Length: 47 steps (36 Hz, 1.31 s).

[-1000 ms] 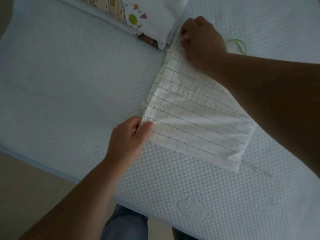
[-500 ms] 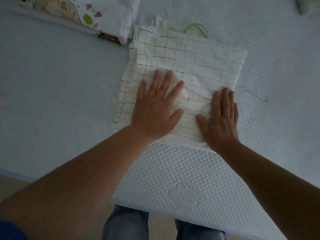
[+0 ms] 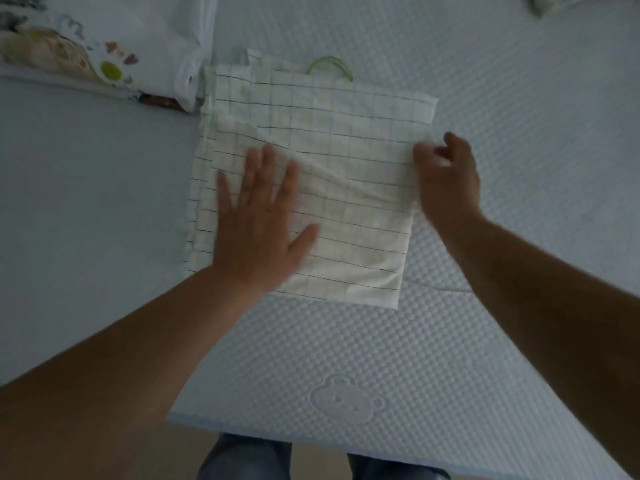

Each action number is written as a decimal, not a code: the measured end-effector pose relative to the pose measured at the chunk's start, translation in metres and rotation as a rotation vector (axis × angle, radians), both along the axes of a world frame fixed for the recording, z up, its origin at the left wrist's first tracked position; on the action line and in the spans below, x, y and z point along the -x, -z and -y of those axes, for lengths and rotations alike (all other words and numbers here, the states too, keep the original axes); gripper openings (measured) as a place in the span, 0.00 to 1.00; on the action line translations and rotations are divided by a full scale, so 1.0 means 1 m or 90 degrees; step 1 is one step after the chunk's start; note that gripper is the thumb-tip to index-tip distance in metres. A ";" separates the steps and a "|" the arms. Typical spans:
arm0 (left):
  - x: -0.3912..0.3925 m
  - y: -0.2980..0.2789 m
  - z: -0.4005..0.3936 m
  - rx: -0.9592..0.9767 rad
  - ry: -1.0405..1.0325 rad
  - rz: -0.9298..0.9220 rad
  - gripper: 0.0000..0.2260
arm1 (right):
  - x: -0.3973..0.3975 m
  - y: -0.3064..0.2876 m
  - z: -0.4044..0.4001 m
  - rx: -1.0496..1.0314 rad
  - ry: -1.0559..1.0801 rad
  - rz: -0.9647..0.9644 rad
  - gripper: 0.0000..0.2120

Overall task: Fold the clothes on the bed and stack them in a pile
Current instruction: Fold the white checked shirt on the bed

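Observation:
A white garment with a thin dark grid pattern (image 3: 346, 133) lies folded into a rough square on the bed (image 3: 519, 98). My left hand (image 3: 259, 223) lies flat on its lower left part, fingers spread and pressing down. My right hand (image 3: 446, 174) is at the garment's right edge, with thumb and fingers curled and pinching the cloth there. A folded white garment with a colourful print (image 3: 104, 46) lies at the upper left, touching the checked garment's far left corner.
A green loop (image 3: 329, 65) peeks out behind the checked garment's far edge. Another piece of cloth (image 3: 547, 3) shows at the top right corner. The mattress's near edge (image 3: 311, 434) runs across the bottom, with my legs below it.
Both hands let go of the garment's edge and pressed flat on it. Since then my left hand has slid left and my right hand has moved to the right edge and pinched it.

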State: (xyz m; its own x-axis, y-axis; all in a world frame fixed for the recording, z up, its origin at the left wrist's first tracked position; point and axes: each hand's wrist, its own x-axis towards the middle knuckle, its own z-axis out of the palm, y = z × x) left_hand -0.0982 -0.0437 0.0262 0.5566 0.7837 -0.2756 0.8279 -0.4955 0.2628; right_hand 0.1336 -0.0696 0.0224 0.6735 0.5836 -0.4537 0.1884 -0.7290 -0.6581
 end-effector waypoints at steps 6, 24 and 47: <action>-0.038 0.005 0.048 0.061 0.248 0.061 0.33 | -0.035 0.004 -0.046 0.014 -0.059 -0.009 0.07; -0.036 0.039 0.061 0.040 0.357 -0.038 0.26 | -0.039 0.022 -0.063 0.023 -0.069 0.139 0.10; -0.067 0.021 0.074 0.043 0.390 0.300 0.02 | -0.059 0.007 -0.091 0.023 -0.126 0.099 0.04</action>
